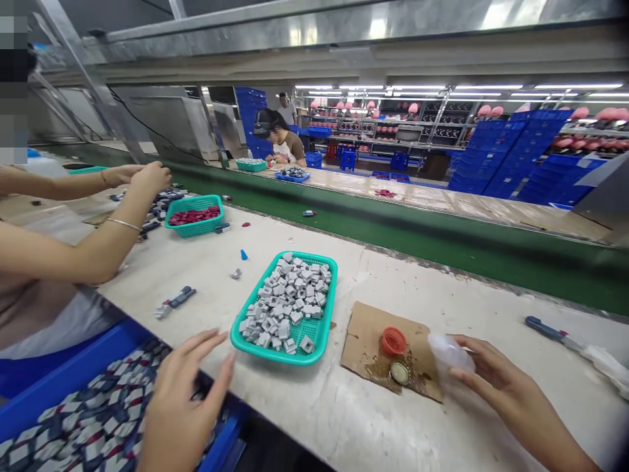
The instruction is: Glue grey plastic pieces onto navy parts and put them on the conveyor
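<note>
Blue bin (pixel 69 383) holds dark-and-white parts; teal basket (pixel 322 331), grey blocks (pixel 287 301).

Your two hands, the left hand (pixel 184 400) and the right hand (pixel 496 380), enter from the bottom edge bare to the wrist and beyond, with no gloves, rings, watch or bracelet on them, no sleeves in view, and fingernails short and unpainted.

Bare bench between the teal basket (pixel 322 328) and cardboard sheet (pixel 363 334) is tight; co-worker's forearm (pixel 73 252) blocks the left.
</note>
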Tool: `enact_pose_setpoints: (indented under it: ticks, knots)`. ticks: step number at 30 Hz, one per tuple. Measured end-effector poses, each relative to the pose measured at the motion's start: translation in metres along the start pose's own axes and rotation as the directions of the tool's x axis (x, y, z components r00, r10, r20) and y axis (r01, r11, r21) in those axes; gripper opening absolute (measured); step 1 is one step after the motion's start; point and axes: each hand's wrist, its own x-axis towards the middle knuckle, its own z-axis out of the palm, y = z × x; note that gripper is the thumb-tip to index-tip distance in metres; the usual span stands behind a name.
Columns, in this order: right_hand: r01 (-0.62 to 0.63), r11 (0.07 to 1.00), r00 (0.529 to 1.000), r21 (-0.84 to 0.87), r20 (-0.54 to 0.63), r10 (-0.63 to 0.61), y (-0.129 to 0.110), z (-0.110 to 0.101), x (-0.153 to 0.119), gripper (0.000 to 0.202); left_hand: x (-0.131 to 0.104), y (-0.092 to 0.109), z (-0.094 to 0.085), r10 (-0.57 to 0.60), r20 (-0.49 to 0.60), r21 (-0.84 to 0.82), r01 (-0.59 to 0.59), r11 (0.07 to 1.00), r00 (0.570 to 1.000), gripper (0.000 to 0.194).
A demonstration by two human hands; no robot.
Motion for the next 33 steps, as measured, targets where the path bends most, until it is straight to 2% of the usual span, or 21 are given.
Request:
enact_pose_setpoints:
  ticks: [1, 2, 3, 5, 7, 8, 11, 16, 20, 24, 26, 28, 31, 33]
  knots:
    - [-0.061, 0.995, 0.998, 0.078, -0.022, 0.063, 0.0, 0.0, 0.006, 0.035, 0.013, 0.014, 0.004, 0.075, -0.005, -0.024, -0.075, 0.997, 0.997, 0.019]
    - [-0.114, 0.982, 0.991, 0.149, -0.048, 0.123, -0.001, 0.0, 0.013, 0.039, 0.026, 0.027, 0.008, 0.145, 0.043, -0.043, -0.143, 0.989, 0.988, 0.017]
    - [-0.158, 0.967, 0.981, 0.2, -0.079, 0.177, -0.004, 0.0, 0.022, 0.045, 0.038, 0.039, 0.013, 0.208, 0.12, -0.058, -0.202, 0.978, 0.971, 0.016]
    - [-0.197, 0.951, 0.965, 0.238, -0.121, 0.231, -0.009, 0.003, 0.044, 0.058, 0.06, 0.056, 0.026, 0.288, 0.326, -0.072, -0.28, 0.957, 0.9, 0.017]
    - [-0.181, 0.956, 0.972, 0.232, -0.108, 0.211, -0.013, 0.011, 0.07, 0.059, 0.076, 0.067, 0.04, 0.311, 0.475, -0.068, -0.318, 0.946, 0.823, 0.018]
    - [-0.161, 0.96, 0.978, 0.228, -0.09, 0.186, -0.014, 0.016, 0.084, 0.057, 0.082, 0.071, 0.046, 0.314, 0.51, -0.062, -0.33, 0.942, 0.801, 0.017]
    - [-0.086, 0.972, 0.994, 0.221, -0.052, 0.1, -0.009, 0.041, 0.122, 0.051, 0.09, 0.078, 0.059, 0.302, 0.563, -0.042, -0.338, 0.94, 0.769, 0.013]
    - [-0.01, 0.992, 0.999, 0.129, 0.044, 0.005, 0.002, 0.083, 0.159, 0.042, 0.089, 0.077, 0.061, 0.264, 0.578, -0.059, -0.284, 0.957, 0.772, 0.007]
    - [0.062, 0.994, 0.986, 0.091, 0.149, -0.075, -0.005, 0.097, 0.166, 0.035, 0.088, 0.075, 0.063, 0.235, 0.561, -0.088, -0.226, 0.97, 0.794, 0.013]
    - [0.161, 0.982, 0.934, 0.094, 0.306, -0.183, -0.006, 0.087, 0.165, 0.039, 0.089, 0.075, 0.064, 0.217, 0.566, -0.118, -0.182, 0.976, 0.795, 0.025]
    - [0.201, 0.974, 0.901, 0.106, 0.369, -0.227, 0.003, 0.073, 0.168, 0.048, 0.089, 0.076, 0.064, 0.205, 0.577, -0.124, -0.163, 0.979, 0.79, 0.025]
    - [0.219, 0.97, 0.888, 0.103, 0.392, -0.241, 0.016, 0.058, 0.176, 0.049, 0.089, 0.077, 0.065, 0.183, 0.587, -0.117, -0.14, 0.983, 0.788, 0.023]
    - [0.192, 0.98, 0.921, 0.051, 0.336, -0.198, 0.038, 0.044, 0.2, 0.038, 0.09, 0.077, 0.072, 0.129, 0.628, -0.077, -0.103, 0.992, 0.768, 0.019]
    - [0.151, 0.989, 0.954, 0.001, 0.264, -0.146, 0.049, 0.046, 0.22, 0.031, 0.091, 0.074, 0.079, 0.088, 0.659, -0.034, -0.088, 0.996, 0.747, 0.023]
